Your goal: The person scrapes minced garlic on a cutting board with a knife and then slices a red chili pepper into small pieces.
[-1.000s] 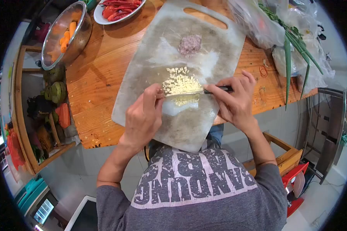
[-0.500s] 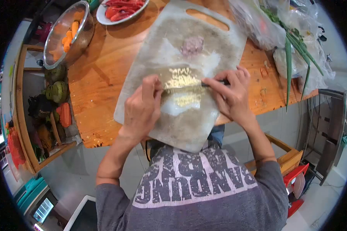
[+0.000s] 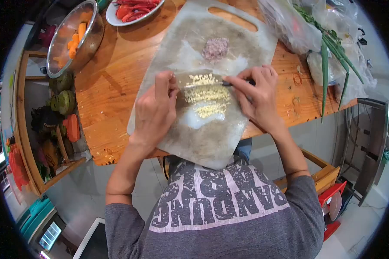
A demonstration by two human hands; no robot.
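My right hand (image 3: 259, 93) is closed around the black handle of a knife (image 3: 203, 84). The blade runs left across finely chopped pale-yellow bits (image 3: 207, 95) that look like garlic. At the blade's far end, my left hand (image 3: 157, 101) has its fingers pinched on the tip. Chopped bits show on both sides of the blade, some in a separate strip nearer my body. Under everything lies a worn white cutting board (image 3: 194, 144), and a small mound of pinkish minced meat (image 3: 215, 48) rests beyond the knife.
A metal bowl with carrots (image 3: 75, 43) and a white plate of red chilies (image 3: 134, 11) stand at the back left of the wooden table (image 3: 103, 99). Plastic bags (image 3: 289, 28) and green onions (image 3: 333, 52) lie at the right, near a rubber band (image 3: 297, 79).
Both hands and the knife have shifted slightly away from my body across the chopped bits. More bits now show on the near side of the blade.
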